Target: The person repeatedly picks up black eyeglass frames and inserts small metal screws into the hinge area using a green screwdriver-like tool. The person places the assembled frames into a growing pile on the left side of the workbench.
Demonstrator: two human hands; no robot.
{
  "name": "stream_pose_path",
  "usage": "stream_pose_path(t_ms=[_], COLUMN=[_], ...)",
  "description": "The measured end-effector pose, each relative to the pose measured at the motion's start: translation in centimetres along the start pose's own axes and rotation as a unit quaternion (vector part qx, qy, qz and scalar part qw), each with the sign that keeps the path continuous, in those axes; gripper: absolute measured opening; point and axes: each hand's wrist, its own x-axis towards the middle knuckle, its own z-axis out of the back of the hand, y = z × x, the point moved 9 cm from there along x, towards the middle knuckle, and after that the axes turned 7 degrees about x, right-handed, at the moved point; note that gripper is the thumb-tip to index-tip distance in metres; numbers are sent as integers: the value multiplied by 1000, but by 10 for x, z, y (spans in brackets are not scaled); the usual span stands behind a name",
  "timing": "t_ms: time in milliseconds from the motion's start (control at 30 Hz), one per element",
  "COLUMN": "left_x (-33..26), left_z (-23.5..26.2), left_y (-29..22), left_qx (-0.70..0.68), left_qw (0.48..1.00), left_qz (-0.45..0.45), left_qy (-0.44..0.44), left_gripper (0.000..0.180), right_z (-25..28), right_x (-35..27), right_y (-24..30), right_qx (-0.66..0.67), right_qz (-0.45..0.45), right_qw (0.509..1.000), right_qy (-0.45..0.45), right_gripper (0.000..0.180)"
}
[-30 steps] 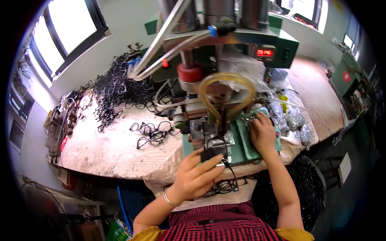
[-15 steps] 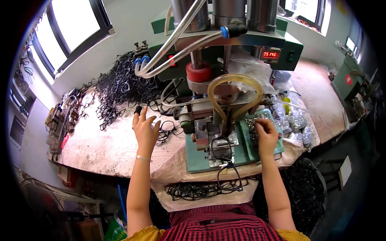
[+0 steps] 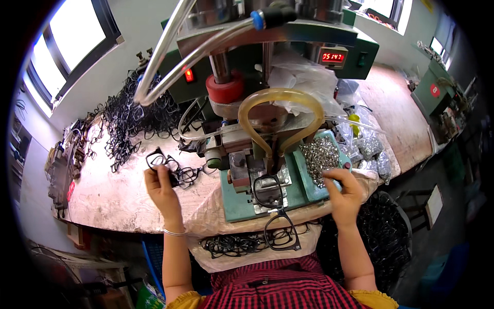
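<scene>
My left hand (image 3: 163,198) is closed on a black eyeglass frame (image 3: 156,156), lifted at the left of the bench beside more loose frames (image 3: 188,176). Another black eyeglass frame (image 3: 282,233) sits at the green press (image 3: 242,206); its one rim lies on the metal fixture (image 3: 261,208) and the other hangs over the front edge. My right hand (image 3: 346,198) is pinched at the near edge of a green tray (image 3: 315,194) of small metal parts (image 3: 320,154). Whatever is between those fingertips is too small to make out.
A curved yellowish tube (image 3: 280,93) arches over the fixture, below a red ring (image 3: 225,87). Tangled black frames (image 3: 126,113) are heaped at the back left. Bags of metal parts (image 3: 369,147) lie right of the tray. More frames (image 3: 231,245) rest on a cloth before me.
My left hand has closed on an eyeglass frame after being open above the bench. My right hand has drawn back from over the parts to the tray's near edge. The view has shifted slightly.
</scene>
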Motion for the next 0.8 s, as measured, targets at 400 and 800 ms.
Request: stream_pose_path(t_ms=[400,800], left_x=[-53,-111], left_z=[-31,-85], left_y=[-13,-211], left_qx=[-38,56], left_qw=[997,870], left_qz=[44,-418], left_qy=[51,256], left_gripper=[13,18], right_z=[-99,-91], right_x=[16,17], right_y=[9,43], right_qx=[279,235], right_qz=[-89,-88], right_qw=[955,953], right_qy=[52,168], right_gripper=[44,45])
